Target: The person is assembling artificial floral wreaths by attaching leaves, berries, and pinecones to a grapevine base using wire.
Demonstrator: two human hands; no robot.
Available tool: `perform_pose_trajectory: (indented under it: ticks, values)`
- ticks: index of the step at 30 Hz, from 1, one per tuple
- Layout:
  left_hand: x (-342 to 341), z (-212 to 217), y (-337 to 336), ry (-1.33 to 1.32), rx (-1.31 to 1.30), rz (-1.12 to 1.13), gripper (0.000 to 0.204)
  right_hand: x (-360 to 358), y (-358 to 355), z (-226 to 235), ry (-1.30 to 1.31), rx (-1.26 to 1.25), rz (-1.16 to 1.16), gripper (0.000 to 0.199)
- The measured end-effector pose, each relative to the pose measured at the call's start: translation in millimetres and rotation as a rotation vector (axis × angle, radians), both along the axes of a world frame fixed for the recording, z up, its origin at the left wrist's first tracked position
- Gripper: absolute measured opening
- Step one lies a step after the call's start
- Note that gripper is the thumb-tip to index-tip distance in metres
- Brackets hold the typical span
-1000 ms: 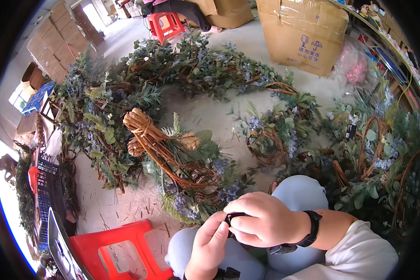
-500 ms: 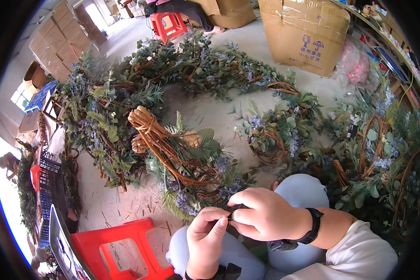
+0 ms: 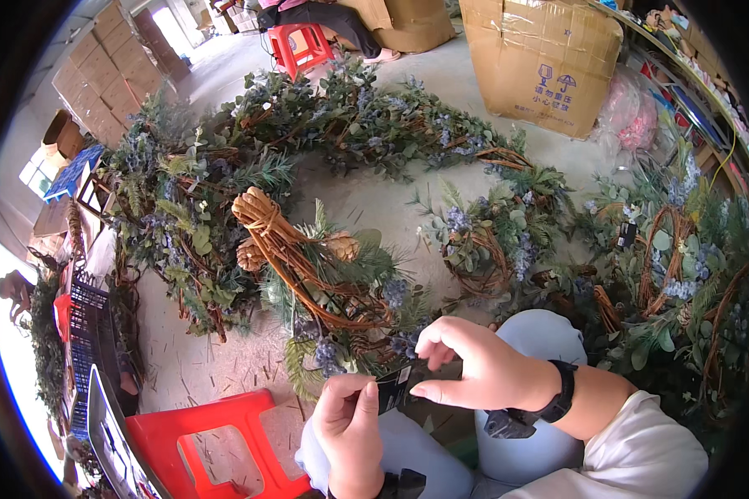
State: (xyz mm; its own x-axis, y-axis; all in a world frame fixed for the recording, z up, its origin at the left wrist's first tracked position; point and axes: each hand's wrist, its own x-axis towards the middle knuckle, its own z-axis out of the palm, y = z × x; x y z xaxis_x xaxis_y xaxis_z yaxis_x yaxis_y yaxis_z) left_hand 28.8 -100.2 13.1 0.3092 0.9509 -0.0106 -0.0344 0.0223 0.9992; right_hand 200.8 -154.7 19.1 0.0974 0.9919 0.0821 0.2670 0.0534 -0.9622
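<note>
My left hand (image 3: 354, 424) is closed in a pinch above my knee, and a small black tag (image 3: 395, 388) with pale marks shows at its fingertips. Exactly where the fingers meet the tag is hidden. My right hand (image 3: 478, 366) is apart from it, fingers curved and thumb spread, with nothing in them. Just beyond both hands, a bound bundle of brown vine twigs (image 3: 287, 258) leans upward. Greenery, pine cones (image 3: 342, 244) and blue berry clusters (image 3: 328, 356) surround the bundle.
Wreaths and garlands of greenery (image 3: 183, 224) cover much of the floor, and more (image 3: 674, 266) lie at right. A red plastic stool (image 3: 191, 416) is at lower left, near a dark crate (image 3: 87, 333). Behind stand a large carton (image 3: 541, 62) and a person seated near another red stool (image 3: 301, 48).
My hands were together at a small dark thing. The right hand has opened and drawn away, and the left has shifted slightly left. The black tag now shows between them.
</note>
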Motion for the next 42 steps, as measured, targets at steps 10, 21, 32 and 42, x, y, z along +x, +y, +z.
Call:
perform_pose_trajectory:
  ticks: [10, 21, 32, 42]
  values:
    - [-0.6, -8.7, 3.1, -0.329, -0.228, 0.021, 0.009, 2.5, 4.3, -18.0, -0.110, 0.074, 0.044, 0.014]
    - [-2.1, -6.6, 1.2, -0.328, -0.207, 0.039, 0.008, 3.0, 0.8, -14.1, 0.049, 0.002, 0.085, 0.016]
    - [2.7, -9.5, 1.3, -0.481, -0.196, -0.381, 0.006, -6.5, -0.4, -13.6, 0.777, -0.082, -0.003, 0.011]
    - [0.3, -1.7, -5.2, -0.050, 0.031, -0.401, 0.004, 8.6, -2.1, -10.0, 1.076, -0.186, 0.138, 0.022]
